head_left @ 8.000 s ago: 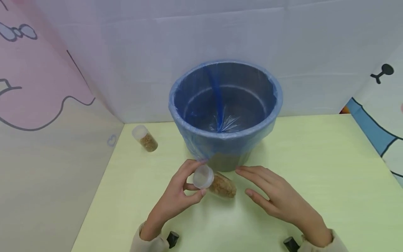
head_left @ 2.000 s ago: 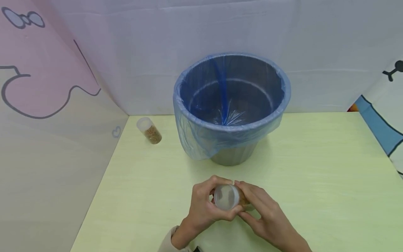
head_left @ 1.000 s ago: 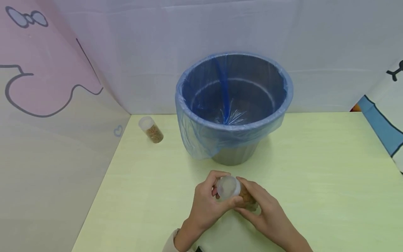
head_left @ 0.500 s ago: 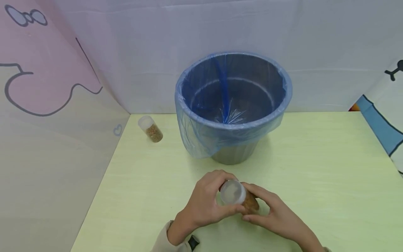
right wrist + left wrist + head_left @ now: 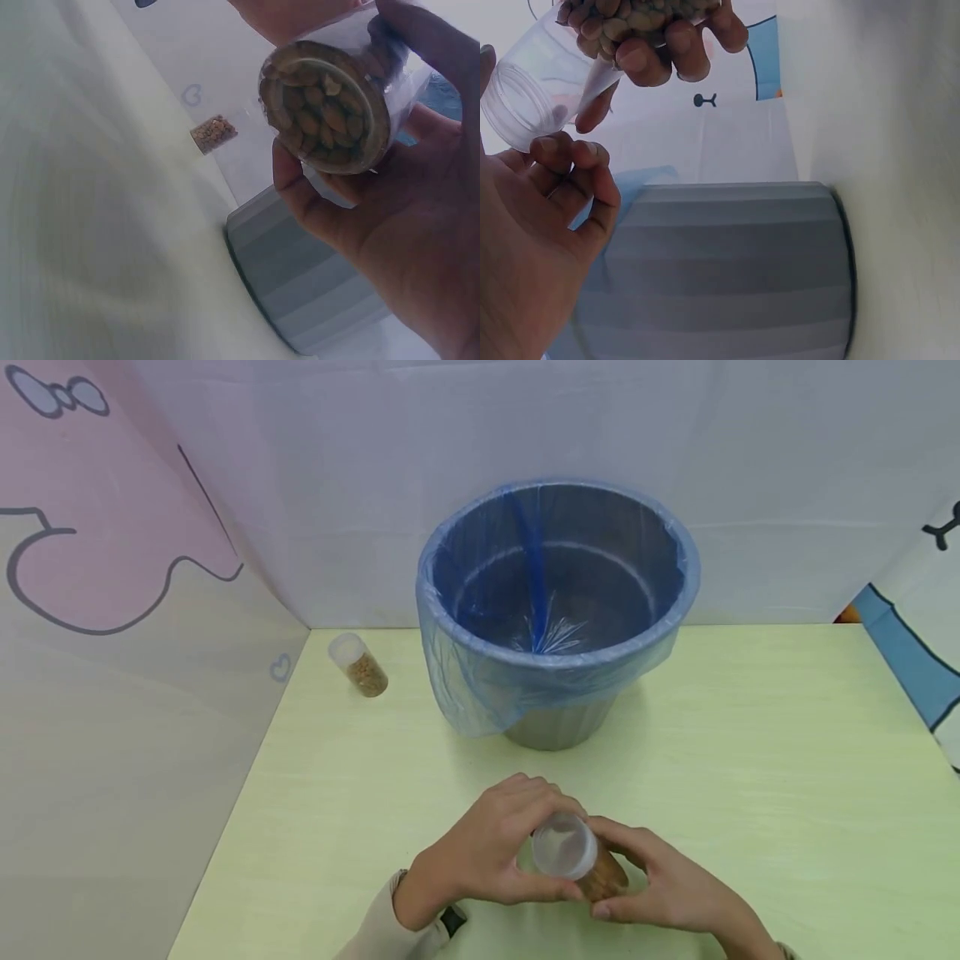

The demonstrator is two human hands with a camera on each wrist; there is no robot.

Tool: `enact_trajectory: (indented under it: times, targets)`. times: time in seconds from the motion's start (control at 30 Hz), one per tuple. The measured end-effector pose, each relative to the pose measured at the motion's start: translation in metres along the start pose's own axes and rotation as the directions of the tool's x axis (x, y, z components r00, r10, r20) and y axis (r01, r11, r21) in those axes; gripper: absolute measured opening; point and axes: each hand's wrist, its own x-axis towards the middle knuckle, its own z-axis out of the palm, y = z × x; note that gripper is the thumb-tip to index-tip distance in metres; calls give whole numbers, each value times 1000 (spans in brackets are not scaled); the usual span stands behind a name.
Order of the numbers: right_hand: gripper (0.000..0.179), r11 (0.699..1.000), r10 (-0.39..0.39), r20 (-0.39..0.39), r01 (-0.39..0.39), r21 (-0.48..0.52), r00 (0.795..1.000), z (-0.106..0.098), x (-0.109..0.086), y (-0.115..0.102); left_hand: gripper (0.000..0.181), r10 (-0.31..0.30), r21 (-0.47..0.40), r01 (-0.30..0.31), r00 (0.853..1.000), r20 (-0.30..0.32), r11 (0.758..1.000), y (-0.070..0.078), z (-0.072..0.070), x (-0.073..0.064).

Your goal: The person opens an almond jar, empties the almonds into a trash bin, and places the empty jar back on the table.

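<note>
A clear plastic jar of almonds [image 5: 606,875] is held tilted above the table near its front, with its translucent lid [image 5: 564,846] to the upper left. My left hand [image 5: 498,843] curls its thumb and fingers round the lid end. On the other side, my right hand [image 5: 667,889] grips the jar's body between thumb and fingers. Almonds show through the jar's round base [image 5: 322,112] in the right wrist view. In the left wrist view, the jar's upper part [image 5: 544,75] looks see-through, with the nuts lying toward its base. Part of the lid's rim is hidden by my left hand.
A grey bucket [image 5: 558,727] lined with a blue plastic bag [image 5: 480,685] stands just beyond my hands. A second jar [image 5: 362,668] with small brown pieces stands at the back left of the pale green table [image 5: 772,735]. Printed cloth walls enclose the back and sides.
My right hand, open and apart eight seconds ago, now grips the jar's body. Both hands and the jar have shifted right and nearer me. The bag's left edge hangs lower on the bucket.
</note>
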Motion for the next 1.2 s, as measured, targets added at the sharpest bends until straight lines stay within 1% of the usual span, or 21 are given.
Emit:
enact_trajectory:
  times: [0.1,0.2,0.33,0.43,0.57,0.7,0.8,0.87,0.97,1.03,1.1,1.2]
  targets:
    - [73,1000,1,19,-1,12,1000,1,0,0,67,24,20,-24,1000,11,999,-1,0,1]
    - [71,1000,-13,16,13,19,1000,3,1,0,64,38,45,-38,999,0,998,-1,0,3]
    - [67,996,-32,31,29,81,999,5,3,1,55,39,85,-37,999,-23,996,-2,-1,6]
    - [66,993,-28,49,23,118,998,6,4,1,49,33,105,-30,999,-28,994,-2,-1,7]
    - [68,997,-20,54,16,81,998,9,3,1,47,26,120,-23,999,-24,992,-2,-1,7]
    - [69,998,22,44,-24,50,999,11,1,-1,48,26,137,-23,999,-19,990,-2,0,8]
    - [65,998,21,45,-24,59,999,12,0,0,48,43,151,-40,999,-21,988,-2,0,9]
    - [64,998,-6,42,3,61,999,13,0,1,47,64,161,-59,998,-26,985,-2,1,10]
    - [66,997,-74,8,73,36,997,16,0,4,45,108,160,-98,993,-52,982,-2,1,12]
    - [69,994,-113,-33,113,-1,993,19,0,6,43,138,159,-124,987,-80,980,-3,1,13]
    - [74,990,-134,-91,129,-55,987,23,-1,6,42,159,153,-140,981,-116,978,-3,1,15]
    - [81,982,-141,-178,115,-148,974,28,-2,4,42,166,144,-144,974,-156,979,-2,-2,18]
